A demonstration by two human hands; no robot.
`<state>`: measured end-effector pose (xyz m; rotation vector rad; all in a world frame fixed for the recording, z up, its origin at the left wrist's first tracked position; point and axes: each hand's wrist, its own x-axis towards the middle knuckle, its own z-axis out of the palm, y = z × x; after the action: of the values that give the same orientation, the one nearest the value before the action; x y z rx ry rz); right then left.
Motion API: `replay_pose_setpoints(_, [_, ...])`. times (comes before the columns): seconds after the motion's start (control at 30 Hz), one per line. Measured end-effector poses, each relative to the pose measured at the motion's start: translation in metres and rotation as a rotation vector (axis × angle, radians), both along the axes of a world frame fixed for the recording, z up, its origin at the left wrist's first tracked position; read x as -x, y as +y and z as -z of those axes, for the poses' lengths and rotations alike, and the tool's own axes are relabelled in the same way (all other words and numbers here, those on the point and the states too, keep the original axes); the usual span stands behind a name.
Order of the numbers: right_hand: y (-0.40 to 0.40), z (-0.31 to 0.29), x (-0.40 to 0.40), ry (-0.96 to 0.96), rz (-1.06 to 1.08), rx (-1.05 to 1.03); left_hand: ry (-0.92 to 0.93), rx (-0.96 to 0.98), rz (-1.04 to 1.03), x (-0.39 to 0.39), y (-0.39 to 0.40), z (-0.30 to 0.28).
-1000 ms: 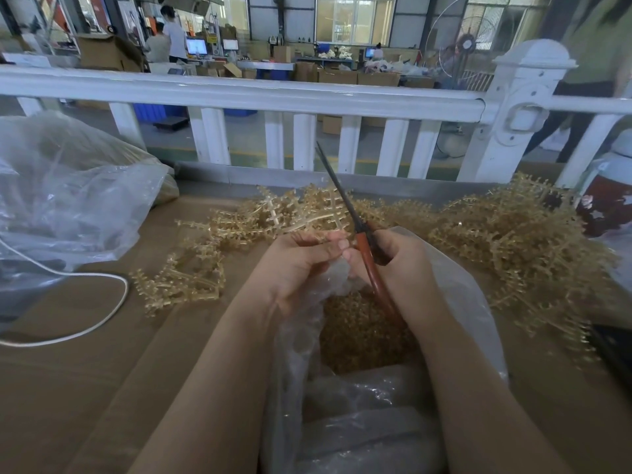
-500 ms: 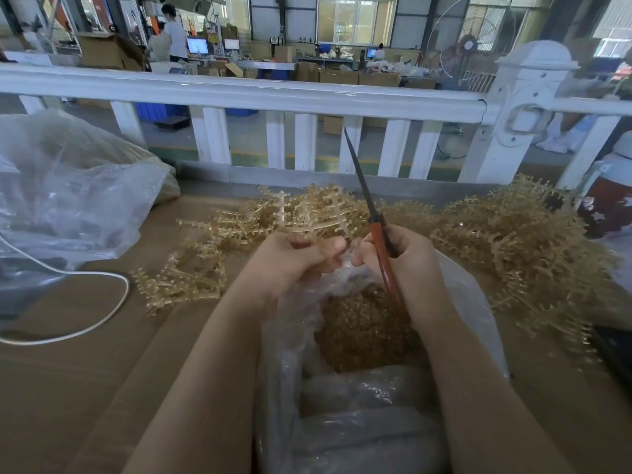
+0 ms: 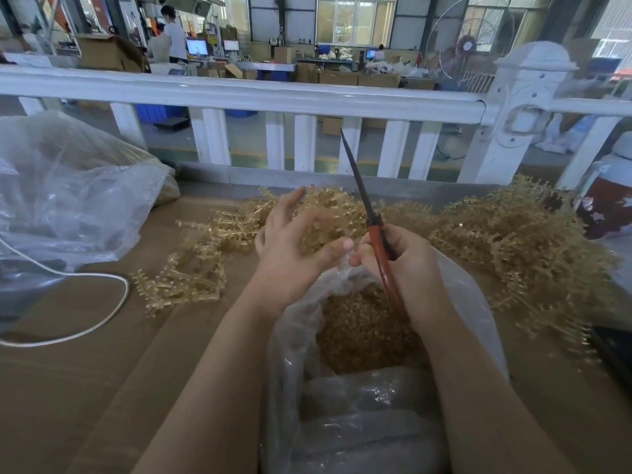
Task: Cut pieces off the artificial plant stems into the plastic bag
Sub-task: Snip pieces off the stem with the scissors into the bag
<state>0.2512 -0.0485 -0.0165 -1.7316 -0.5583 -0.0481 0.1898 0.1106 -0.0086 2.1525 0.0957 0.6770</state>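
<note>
Cardboard worktop, two plastic bags, left hand grip spread, right hand gripping one scissors.

Our two bare forearms reach forward from the bottom of the view and converge toward the middle. Our left hand is raised with the fingers spread and loosely extended, the thumb pointing to the right, nearly meeting the fingertips of the other hand; it grips nothing that we can make out. Our right hand has its fingers curled round a handle, the back of the hand turned to the right, wrist slightly bent.
</note>
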Motion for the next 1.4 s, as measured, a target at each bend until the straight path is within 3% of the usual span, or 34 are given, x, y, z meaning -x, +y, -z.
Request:
replay_pose_setpoints(0.17, [0.0,0.002,-0.003,-0.03,0.029,0.035,-0.018,0.2,0.066,-0.001,0.0,-0.006])
replay_pose_setpoints(0.33, [0.0,0.001,-0.002,-0.043,0.012,0.016,-0.091,0.265,0.222,-0.001,-0.004,-0.005])
replay_pose_setpoints(0.53, [-0.005,0.004,-0.006,-0.068,0.064,0.05,-0.115,0.394,0.269,-0.003,-0.001,-0.002])
replay_pose_setpoints(0.83, [-0.01,0.011,-0.009,-0.36,0.111,0.421,0.006,0.394,0.294,0.001,0.008,-0.004])
replay_pose_setpoints(1.4, [-0.013,0.015,-0.008,-0.546,0.178,0.55,-0.023,0.389,0.211,0.007,0.016,-0.009])
